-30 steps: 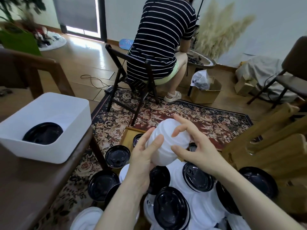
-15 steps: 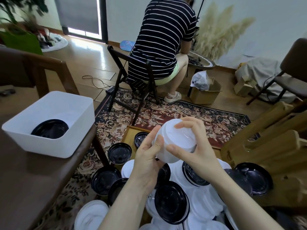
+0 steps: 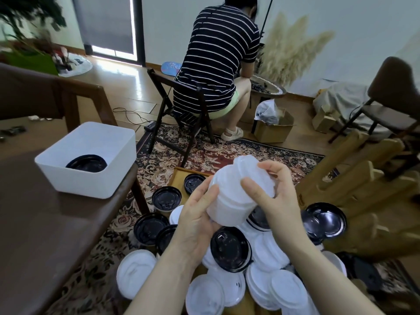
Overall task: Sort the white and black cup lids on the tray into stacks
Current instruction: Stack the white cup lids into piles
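Stack of white lids [image 3: 236, 192] got tilted; both hands, left hand [image 3: 197, 214] & right hand [image 3: 276, 192], grip it w/ curled fingers. Most loose lids [image 3: 229, 248] on tray [image 3: 179, 178] unsorted.

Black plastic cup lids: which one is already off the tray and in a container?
The black plastic lid lying inside the white plastic bin on the brown table; the other black lids lie loose on the tray below the hands.

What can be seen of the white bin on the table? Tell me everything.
The white bin is a rectangular open-topped tub with rounded corners, seemingly smooth plastic. It stands upright near the edge of the brown table, left of the hands. Inside lies a stack of black lids, against its near wall. No hand touches it.
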Demonstrator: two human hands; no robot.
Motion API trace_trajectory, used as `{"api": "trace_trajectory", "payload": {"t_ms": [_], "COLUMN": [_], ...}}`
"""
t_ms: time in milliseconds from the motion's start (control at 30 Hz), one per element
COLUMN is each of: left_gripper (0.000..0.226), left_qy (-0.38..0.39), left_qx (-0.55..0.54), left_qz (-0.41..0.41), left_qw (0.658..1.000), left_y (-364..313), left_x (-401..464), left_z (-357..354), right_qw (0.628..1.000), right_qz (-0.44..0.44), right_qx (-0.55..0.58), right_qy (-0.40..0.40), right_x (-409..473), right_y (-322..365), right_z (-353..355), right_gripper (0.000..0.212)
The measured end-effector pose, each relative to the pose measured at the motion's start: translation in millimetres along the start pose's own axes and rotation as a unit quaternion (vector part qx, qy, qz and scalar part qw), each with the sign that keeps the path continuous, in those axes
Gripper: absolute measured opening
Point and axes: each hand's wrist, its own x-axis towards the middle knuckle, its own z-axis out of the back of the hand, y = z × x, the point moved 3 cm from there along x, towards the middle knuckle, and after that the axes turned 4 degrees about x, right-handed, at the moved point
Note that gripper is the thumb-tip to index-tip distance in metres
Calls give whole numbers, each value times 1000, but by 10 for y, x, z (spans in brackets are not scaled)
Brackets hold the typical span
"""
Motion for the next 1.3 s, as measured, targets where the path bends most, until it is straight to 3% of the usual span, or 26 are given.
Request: {"api": "trace_trajectory", "payload": {"t_ms": [67,233,433,667,733,800,867,933,1033,1167,1300], "left_gripper": [50,60,59,54,54,52,50,51,56,59,52], "left_qy": [-22,-50,-66,-66,-65,-51,-35,-32,-58,-102,-115], "left_qx": [-13,-76,-92,-52,-63,-65,-58,-37,-34,-54,-26], "left_qz": [-13,-47,-74,-74,-55,-28,-3,15,10,-46,-86], "left_qw": [1000,995,991,994,994,996,998,999,998,992,989], "left_y": [21,60,28,47,43,8,-35,-73,-98,-165,-254], "left_x": [-77,-273,-465,-723,-769,-808,-848,-895,-980,-1079,-1121], "left_z": [-8,-194,-248,-325,-325,-279,-174,-42,96,134,126], "right_qw": [997,975,938,904,930,935,887,852,869,938,924], "right_qz": [5,20,-68,23,15,-20,-19,10,41,36,10], "right_qx": [-70,-220,-287,-419,-338,-216,-215,-262,-273,-264,-318], "right_qy": [-27,28,181,83,140,281,409,454,410,223,211], "right_x": [-64,-188,-406,-451,-420,-394,-372,-336,-318,-382,-504], "right_y": [122,343,658,860,856,880,913,935,945,918,849], "right_z": [15,3,124,123,127,129,158,146,3,-165,-344], "right_gripper": [62,80,88,54,60,80,92,86,70,75,91]}}
